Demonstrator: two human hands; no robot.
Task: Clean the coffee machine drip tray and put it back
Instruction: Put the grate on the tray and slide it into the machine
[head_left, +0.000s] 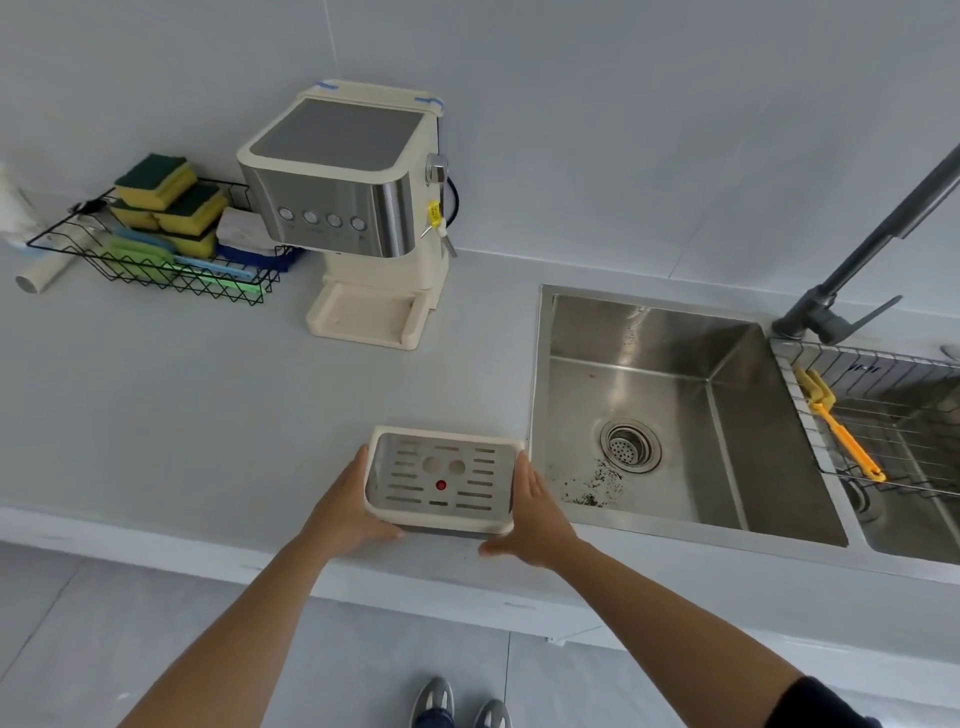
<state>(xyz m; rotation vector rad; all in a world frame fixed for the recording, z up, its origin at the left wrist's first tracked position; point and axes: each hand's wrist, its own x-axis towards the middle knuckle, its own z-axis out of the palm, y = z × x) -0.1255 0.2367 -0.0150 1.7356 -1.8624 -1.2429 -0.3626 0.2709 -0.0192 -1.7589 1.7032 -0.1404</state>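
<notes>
The cream drip tray (441, 480), with a slotted metal grate and a small red float, is near the counter's front edge, just left of the sink. My left hand (345, 506) grips its left side and my right hand (535, 514) grips its right side. The cream and steel coffee machine (348, 208) stands at the back of the counter against the wall. Its base (363, 317) shows a bare cream recess with no tray in it.
A steel sink (675, 415) with dark specks near its drain lies to the right, with a grey faucet (857, 275) behind it. A wire rack (893, 415) over the second basin holds a yellow brush (841, 426). A black wire basket (161, 260) of sponges stands left of the machine.
</notes>
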